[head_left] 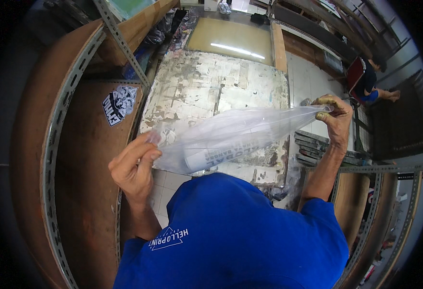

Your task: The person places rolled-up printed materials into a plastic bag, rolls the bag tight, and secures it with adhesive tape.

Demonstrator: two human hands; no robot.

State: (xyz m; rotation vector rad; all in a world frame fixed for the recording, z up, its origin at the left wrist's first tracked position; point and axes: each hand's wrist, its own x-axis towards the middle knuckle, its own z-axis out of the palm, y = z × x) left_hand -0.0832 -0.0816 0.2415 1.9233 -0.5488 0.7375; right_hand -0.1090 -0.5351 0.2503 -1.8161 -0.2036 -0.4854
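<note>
A clear plastic bag (269, 119) is stretched taut between my two hands, above a worn, paint-stained table. My left hand (133, 166) pinches one end between thumb and fingers. At the other end, my right hand (335, 118) grips a gathered corner; dark stains mark its fingers. Inside the bag, toward the left, lies a rolled or folded white item (211, 158) with dark printing. Whether it is cloth or paper I cannot tell through the plastic.
The stained table (182, 96) stands before me, with a yellowish framed screen (230, 41) at its far end. Metal-framed shelves (60, 111) rise at left, bearing a black-and-white sticker (120, 103). More shelving (380, 192) stands at right. A person (369, 79) sits on a red chair farther right.
</note>
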